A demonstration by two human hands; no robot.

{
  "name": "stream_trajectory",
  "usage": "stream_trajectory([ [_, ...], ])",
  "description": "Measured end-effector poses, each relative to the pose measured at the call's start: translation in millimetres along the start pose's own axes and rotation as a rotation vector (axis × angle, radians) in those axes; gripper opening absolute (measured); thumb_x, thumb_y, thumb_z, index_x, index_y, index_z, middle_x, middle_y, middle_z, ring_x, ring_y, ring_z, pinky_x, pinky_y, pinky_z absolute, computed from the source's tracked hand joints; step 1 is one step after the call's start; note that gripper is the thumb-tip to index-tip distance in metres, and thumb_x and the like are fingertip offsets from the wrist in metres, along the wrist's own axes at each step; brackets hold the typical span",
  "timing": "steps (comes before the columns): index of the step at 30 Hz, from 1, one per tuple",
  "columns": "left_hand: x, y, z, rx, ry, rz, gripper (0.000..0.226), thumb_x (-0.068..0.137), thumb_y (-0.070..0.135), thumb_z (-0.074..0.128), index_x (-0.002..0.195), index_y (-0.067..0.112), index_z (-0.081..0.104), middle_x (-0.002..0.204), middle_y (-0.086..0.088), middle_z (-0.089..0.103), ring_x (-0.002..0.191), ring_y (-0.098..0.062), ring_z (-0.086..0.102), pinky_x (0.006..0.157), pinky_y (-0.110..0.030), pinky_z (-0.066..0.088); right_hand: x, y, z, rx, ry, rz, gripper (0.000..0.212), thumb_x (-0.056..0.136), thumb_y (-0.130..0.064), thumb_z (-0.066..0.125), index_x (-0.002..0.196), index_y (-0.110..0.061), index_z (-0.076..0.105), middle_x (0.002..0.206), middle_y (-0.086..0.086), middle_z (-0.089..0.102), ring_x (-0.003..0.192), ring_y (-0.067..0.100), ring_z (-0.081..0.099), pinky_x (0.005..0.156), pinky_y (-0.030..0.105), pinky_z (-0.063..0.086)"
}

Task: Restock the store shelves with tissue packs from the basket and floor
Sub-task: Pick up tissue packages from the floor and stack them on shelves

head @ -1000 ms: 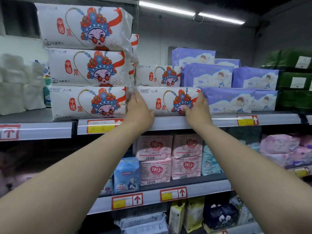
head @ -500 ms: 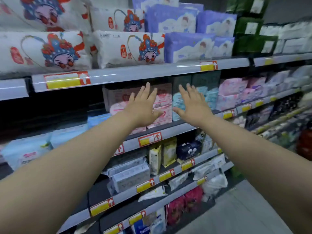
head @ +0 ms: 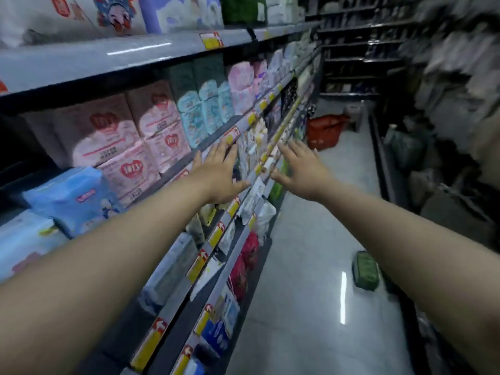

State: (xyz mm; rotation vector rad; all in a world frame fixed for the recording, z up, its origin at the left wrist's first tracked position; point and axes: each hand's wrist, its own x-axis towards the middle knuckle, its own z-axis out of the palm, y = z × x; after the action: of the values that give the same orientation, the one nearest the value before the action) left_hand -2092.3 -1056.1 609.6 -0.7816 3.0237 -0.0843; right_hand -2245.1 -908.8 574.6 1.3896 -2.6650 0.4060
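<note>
Now both hands are seen empty: the left hand (head: 216, 174) and right hand (head: 300, 171) are held out before the shelves (head: 81, 63), fingers (head: 221, 150) straight and spread wide, nothing gripped. A second ago the white tissue pack (head: 113, 12) was being pressed into the top row; it is left there at 11 o'clock, so that placement is judged done. The view is swung down the aisle: the red basket (head: 324, 131) is found at 1 o'clock and a green pack (head: 365, 270) on the floor (head: 311, 266) at 4 o'clock, probably to be fetched next
</note>
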Motion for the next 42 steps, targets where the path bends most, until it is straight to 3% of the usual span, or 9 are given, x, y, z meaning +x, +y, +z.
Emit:
stream_trajectory([
  [7, -41.6, 42.8, 72.7, 0.015, -0.192, 0.271, 0.095, 0.092, 0.069, 0.036, 0.153, 0.020, -0.018, 0.159, -0.002, -0.028, 0.149, -0.021, -0.018, 0.119, -0.050, -0.005, -152.9, 6.8, 59.9, 0.006, -0.116, 0.322, 0.084, 0.095, -0.062, 0.038, 0.157, -0.020, 0.001, 0.164, 0.010, -0.003, 0.151, 0.025, -0.003, 0.121, 0.048, 0.006],
  [17, -126.1, 200.4, 167.5, 0.111, -0.353, 0.736, 0.090, 0.094, 0.066, 0.035, 0.154, 0.022, -0.016, 0.160, -0.005, -0.026, 0.149, -0.022, -0.016, 0.117, -0.051, -0.009, -383.8, 55.1, 100.0, -0.011, -0.249, 0.827, 0.084, 0.094, -0.065, 0.034, 0.157, -0.022, -0.002, 0.164, 0.009, -0.006, 0.151, 0.024, -0.007, 0.121, 0.047, 0.001],
  [26, -217.6, 328.3, 279.2, 0.285, -0.489, 1.017, 0.089, 0.094, 0.066, 0.035, 0.155, 0.021, -0.012, 0.161, -0.008, -0.023, 0.149, -0.026, -0.016, 0.116, -0.057, -0.007, -567.9, 82.3, 175.6, 0.055, -0.413, 1.064, 0.086, 0.093, -0.065, 0.037, 0.157, -0.023, -0.002, 0.164, 0.009, -0.004, 0.151, 0.026, -0.004, 0.120, 0.049, 0.004],
  [33, -246.8, 394.4, 418.8, 0.449, -0.533, 1.138, 0.089, 0.094, 0.067, 0.033, 0.154, 0.021, -0.013, 0.160, -0.009, -0.023, 0.149, -0.027, -0.016, 0.116, -0.056, -0.005, -657.9, 116.1, 292.1, 0.135, -0.531, 1.095, 0.086, 0.094, -0.063, 0.038, 0.157, -0.022, -0.002, 0.164, 0.009, -0.006, 0.151, 0.025, -0.006, 0.120, 0.049, 0.002],
  [42, -256.0, 456.6, 657.4, 0.563, -0.615, 1.251, 0.090, 0.093, 0.066, 0.035, 0.154, 0.024, -0.016, 0.160, -0.009, -0.026, 0.149, -0.027, -0.017, 0.116, -0.056, -0.008, -721.2, 151.6, 514.7, 0.292, -0.598, 1.235, 0.085, 0.094, -0.061, 0.043, 0.157, -0.020, 0.002, 0.164, 0.010, 0.005, 0.151, 0.027, 0.003, 0.121, 0.049, 0.007],
])
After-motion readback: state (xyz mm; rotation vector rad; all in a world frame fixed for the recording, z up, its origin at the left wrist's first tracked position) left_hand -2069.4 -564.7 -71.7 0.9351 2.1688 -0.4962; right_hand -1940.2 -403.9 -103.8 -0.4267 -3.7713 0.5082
